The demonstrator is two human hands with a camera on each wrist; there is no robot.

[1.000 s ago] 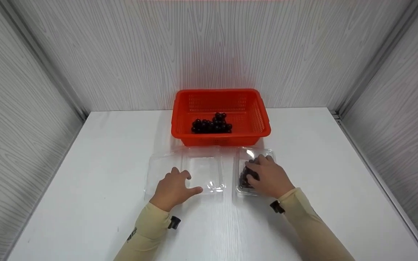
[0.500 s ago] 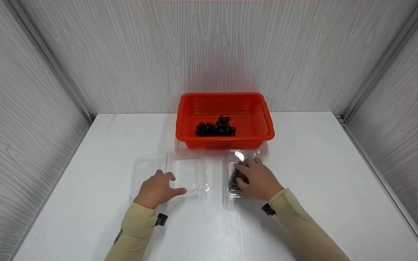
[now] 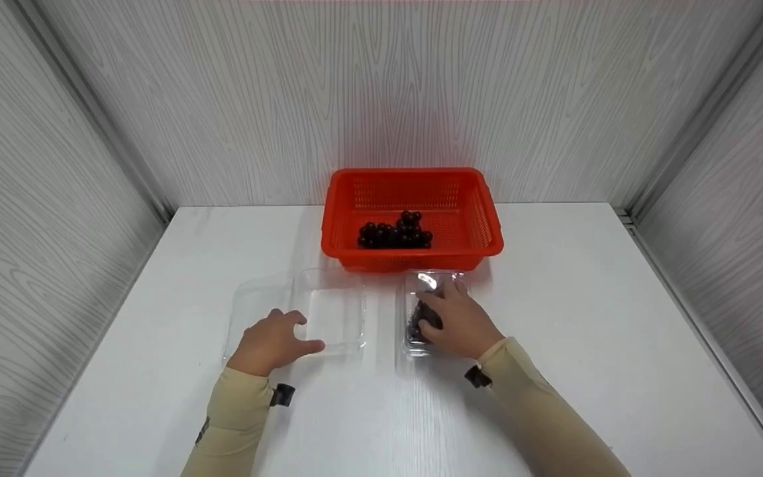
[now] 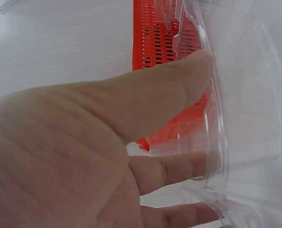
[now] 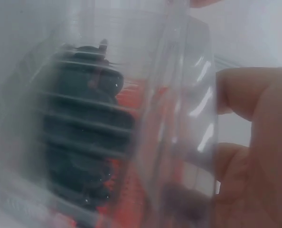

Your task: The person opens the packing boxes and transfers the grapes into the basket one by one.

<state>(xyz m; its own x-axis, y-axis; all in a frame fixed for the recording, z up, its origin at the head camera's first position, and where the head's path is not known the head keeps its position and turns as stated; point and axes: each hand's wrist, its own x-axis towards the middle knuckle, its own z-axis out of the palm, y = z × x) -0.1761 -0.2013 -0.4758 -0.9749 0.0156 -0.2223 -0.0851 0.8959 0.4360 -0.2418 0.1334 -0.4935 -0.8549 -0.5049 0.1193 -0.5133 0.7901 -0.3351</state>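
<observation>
An open clear plastic clamshell box (image 3: 336, 318) lies on the table, its lid (image 3: 249, 301) folded out to the left. My left hand (image 3: 267, 341) holds it near the hinge, thumb and index apart; in the left wrist view its thumb (image 4: 179, 85) lies over the clear rim and its fingertips reach the plastic. To the right, a second clamshell box (image 3: 413, 291) has a clear top over dark grapes (image 5: 84, 128). My right hand (image 3: 464, 324) grips that box from above and its right side. The right wrist view is blurred, and some fingertips are hidden.
Behind both boxes stands a red perforated basket (image 3: 413, 263), near the back wall. Dark grapes (image 3: 395, 237) lie along its front inside. White table surface (image 3: 381, 424) spreads in front, with pale wood-grain walls on three sides.
Both hands have moved left, and both clear boxes have shifted left with them. The head view has shifted slightly. The basket and its grapes look unchanged.
</observation>
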